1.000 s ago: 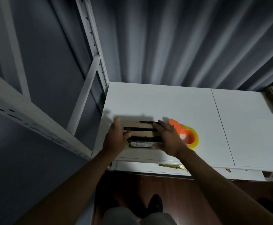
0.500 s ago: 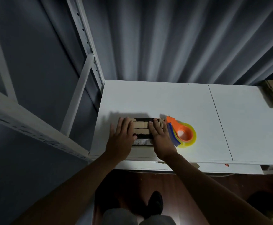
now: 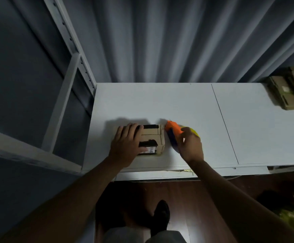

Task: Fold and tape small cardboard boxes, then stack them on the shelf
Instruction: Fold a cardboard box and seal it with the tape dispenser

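**Reaching for the tape dispenser**

My left hand (image 3: 125, 146) presses flat on one cardboard box (image 3: 154, 139) near the white table's (image 3: 160, 102) front edge. My right hand (image 3: 191, 145) grasps one orange tape dispenser (image 3: 173, 129) just beside it. If my pressure slackens, the flaps may spring open. Several stacked boxes (image 3: 290, 90) sit far right; exact count unclear.
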